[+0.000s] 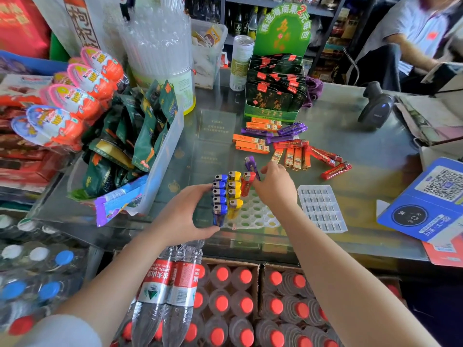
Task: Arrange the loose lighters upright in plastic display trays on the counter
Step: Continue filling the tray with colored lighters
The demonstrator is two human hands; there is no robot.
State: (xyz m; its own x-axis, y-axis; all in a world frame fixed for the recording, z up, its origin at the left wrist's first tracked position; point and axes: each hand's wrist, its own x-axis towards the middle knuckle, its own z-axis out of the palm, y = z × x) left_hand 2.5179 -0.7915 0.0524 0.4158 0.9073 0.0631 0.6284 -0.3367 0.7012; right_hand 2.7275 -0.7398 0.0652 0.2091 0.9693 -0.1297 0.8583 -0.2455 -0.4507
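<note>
With the left hand (185, 216) gripping the tray (253, 216) near the worktop's (363, 151) front edge, the right hand (273, 186), fingers pinching a purple lighter (251, 166), should lower it straight into a free hole beside the red lighter (246, 182).

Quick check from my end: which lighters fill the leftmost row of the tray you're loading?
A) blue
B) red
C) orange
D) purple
A: the blue lighters stand upright in the tray's leftmost row, against the left hand, with the yellow lighters in the next row.
</note>
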